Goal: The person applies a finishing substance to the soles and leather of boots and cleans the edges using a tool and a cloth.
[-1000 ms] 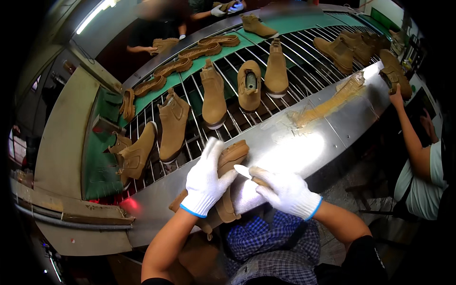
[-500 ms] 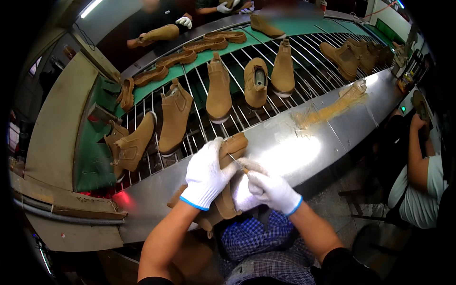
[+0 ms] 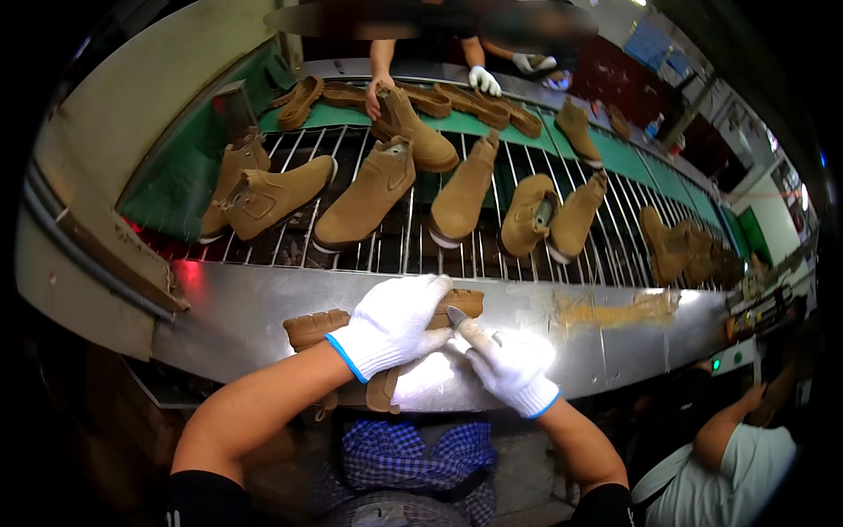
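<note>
White-gloved on a metal ledge (image 3: 237,307), our left hand (image 3: 395,321) clasps a tan boot (image 3: 383,391) just off centre toward 7 o'clock, fingers wrapped over it and thumb laid toward 5, while our right hand (image 3: 509,360), between 4 and 5 o'clock, pinches a small tool (image 3: 456,316) whose grey tip lies at the edge of the sole (image 3: 318,328); we cannot tell whether the two touch. We judge the boot moderately light, its soft, suede-looking upper apt to give and crease, its thick, grooved sole stiffer and the weightier part. Neither looks fragile, and the matt surface should not slip under knit gloves. The sound hold, in our view, is around the sole and lower upper, clear of the floppy shaft and of the tool's tip. We count one boot in our grasp and one tool; beyond the ledge, six boots (image 3: 465,189) from 10 o'clock round past 2; a seventh (image 3: 421,140) at 12, held by a co-worker's bare hand (image 3: 379,98); one more boot (image 3: 577,132) between 1 and 2; and five loose soles (image 3: 426,101) from 11 to 1. A cluster of boots (image 3: 667,246) at 3 o'clock overlaps too much for us to number.
</note>
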A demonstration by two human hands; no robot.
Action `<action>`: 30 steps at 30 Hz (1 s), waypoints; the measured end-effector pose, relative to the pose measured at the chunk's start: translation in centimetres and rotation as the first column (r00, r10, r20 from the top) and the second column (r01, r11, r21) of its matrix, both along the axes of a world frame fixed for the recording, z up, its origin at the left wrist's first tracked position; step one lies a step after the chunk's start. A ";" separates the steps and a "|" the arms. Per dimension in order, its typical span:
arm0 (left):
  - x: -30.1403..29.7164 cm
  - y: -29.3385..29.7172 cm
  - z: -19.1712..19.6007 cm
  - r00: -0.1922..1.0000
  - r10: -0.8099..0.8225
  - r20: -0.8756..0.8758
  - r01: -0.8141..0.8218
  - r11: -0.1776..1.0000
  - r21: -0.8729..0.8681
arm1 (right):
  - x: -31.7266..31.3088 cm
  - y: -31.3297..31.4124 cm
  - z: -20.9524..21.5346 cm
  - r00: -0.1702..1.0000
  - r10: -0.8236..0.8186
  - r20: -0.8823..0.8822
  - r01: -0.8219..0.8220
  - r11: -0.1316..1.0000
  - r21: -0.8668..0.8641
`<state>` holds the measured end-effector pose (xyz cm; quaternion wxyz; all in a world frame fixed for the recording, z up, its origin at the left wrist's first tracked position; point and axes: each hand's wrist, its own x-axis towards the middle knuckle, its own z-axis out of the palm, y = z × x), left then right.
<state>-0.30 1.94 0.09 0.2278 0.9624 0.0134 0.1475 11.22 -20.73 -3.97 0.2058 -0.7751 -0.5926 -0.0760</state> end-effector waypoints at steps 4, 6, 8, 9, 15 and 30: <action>-0.8 0.7 0.4 0.998 0.004 -0.062 -0.006 0.999 -0.033 | -1.4 2.1 2.8 0.999 0.039 0.028 -0.037 0.996 -0.080; -0.9 1.1 0.5 0.999 0.003 -0.037 -0.004 1.000 -0.023 | -2.1 2.8 3.4 1.000 0.008 0.011 -0.007 0.995 -0.095; -1.6 1.5 0.8 0.999 0.017 -0.036 -0.019 0.998 -0.058 | -2.4 2.6 4.7 0.995 -0.011 -0.104 -0.007 0.985 -0.170; -2.1 1.1 1.2 0.999 0.054 0.007 -0.053 0.996 -0.065 | -2.1 2.2 5.1 0.988 -0.029 -0.155 -0.004 0.978 -0.207; -4.5 1.8 1.7 0.944 0.226 -0.239 -0.226 0.974 0.027 | -4.6 -0.7 8.1 0.949 0.176 -0.262 -0.049 0.902 0.429; -2.3 -0.2 0.9 0.968 0.224 -0.116 -0.204 0.965 0.164 | -2.1 -4.3 -1.2 0.680 -0.733 0.028 0.709 0.647 -0.281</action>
